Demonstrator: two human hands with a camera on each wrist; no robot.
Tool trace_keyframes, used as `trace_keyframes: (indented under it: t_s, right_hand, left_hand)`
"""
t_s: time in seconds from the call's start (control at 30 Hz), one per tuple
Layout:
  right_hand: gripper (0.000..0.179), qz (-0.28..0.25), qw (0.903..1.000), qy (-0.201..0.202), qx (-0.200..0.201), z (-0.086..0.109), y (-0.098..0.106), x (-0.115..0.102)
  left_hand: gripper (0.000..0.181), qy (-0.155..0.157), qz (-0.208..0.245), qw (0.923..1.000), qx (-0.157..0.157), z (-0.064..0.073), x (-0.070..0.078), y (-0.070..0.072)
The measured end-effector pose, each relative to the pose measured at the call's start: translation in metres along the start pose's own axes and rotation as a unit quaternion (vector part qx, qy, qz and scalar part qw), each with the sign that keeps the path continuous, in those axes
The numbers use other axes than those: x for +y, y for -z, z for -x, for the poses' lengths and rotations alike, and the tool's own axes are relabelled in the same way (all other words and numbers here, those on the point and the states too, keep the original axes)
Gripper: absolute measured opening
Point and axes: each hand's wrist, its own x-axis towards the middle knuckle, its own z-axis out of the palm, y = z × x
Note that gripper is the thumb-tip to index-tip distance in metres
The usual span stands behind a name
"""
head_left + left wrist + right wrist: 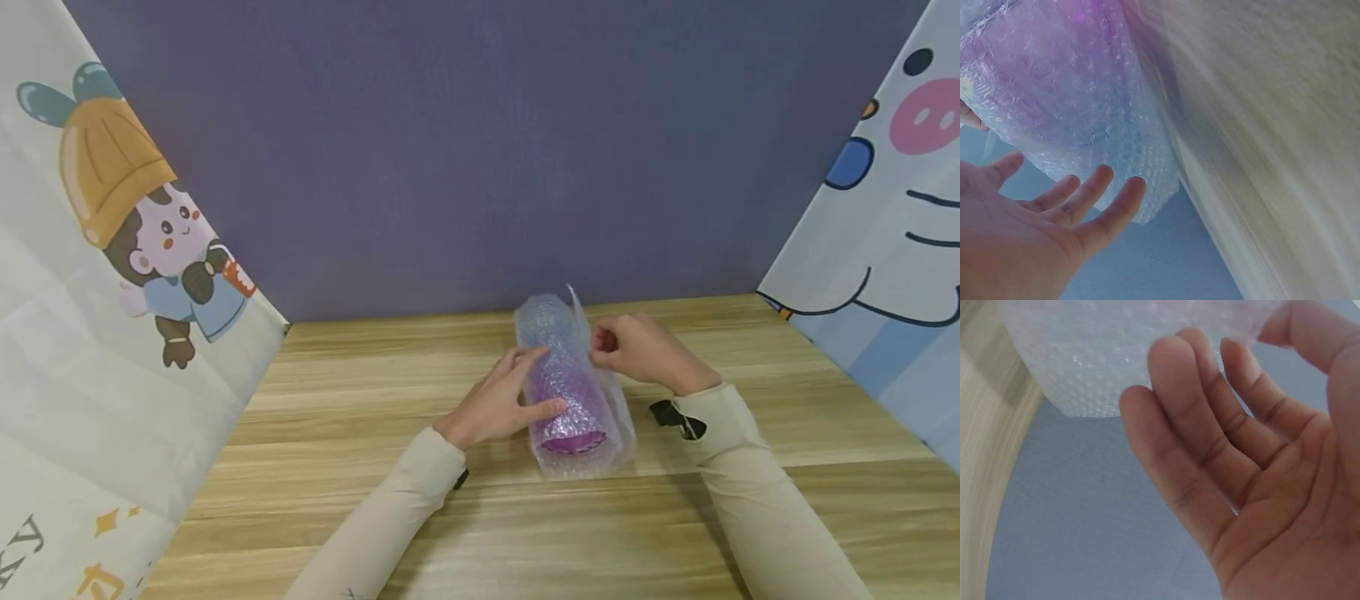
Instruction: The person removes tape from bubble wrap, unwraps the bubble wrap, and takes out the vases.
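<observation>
A purple object with a round rim (573, 443) lies on the table, rolled in clear bubble wrap (551, 321). Its kind is blurred by the wrap; the colour fades from purple to blue in the left wrist view. My left hand (498, 404) rests on the roll's left side with fingers spread and nearly straight. On the other side, my right hand (647, 350) pinches the raised loose edge of the wrap between thumb and fingertips. The right wrist view shows this flap (1085, 369) hanging beyond the slightly bent fingers of that hand.
The wood-grain table (352, 417) ends at a dark blue-grey back panel (480, 167). White printed sheets with cartoon figures stand at left (67, 292) and right (885, 267). A black strap (678, 419) shows by the right cuff.
</observation>
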Motion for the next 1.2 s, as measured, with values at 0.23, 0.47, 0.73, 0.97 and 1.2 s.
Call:
trace_keyframes:
  t_s: [0.23,0.47,0.73,0.97,1.2]
  right_hand:
    - [0.009,-0.007,0.9998,-0.011,-0.014,0.009,0.004,-0.006]
    - [0.008,-0.025,0.9989,-0.029,-0.027,0.019,0.004,-0.012]
    - [0.037,-0.047,0.9986,-0.014,-0.018,0.030,0.004,-0.017]
    - [0.043,-0.043,0.9987,-0.021,-0.016,0.037,0.003,-0.023]
    - [0.017,-0.022,0.9997,-0.013,0.003,0.045,-0.001,-0.025]
  left_hand:
    - [0.078,-0.039,-0.015,0.9991,-0.006,0.006,-0.002,0.001]
    - [0.071,-0.051,-0.014,0.9983,-0.024,0.015,-0.005,0.002]
    - [0.069,-0.056,-0.010,0.9978,-0.034,0.023,-0.007,0.002]
    - [0.068,-0.065,-0.013,0.9970,-0.040,0.032,-0.008,0.004]
    - [0.066,-0.073,-0.011,0.9964,-0.041,0.039,-0.011,0.003]
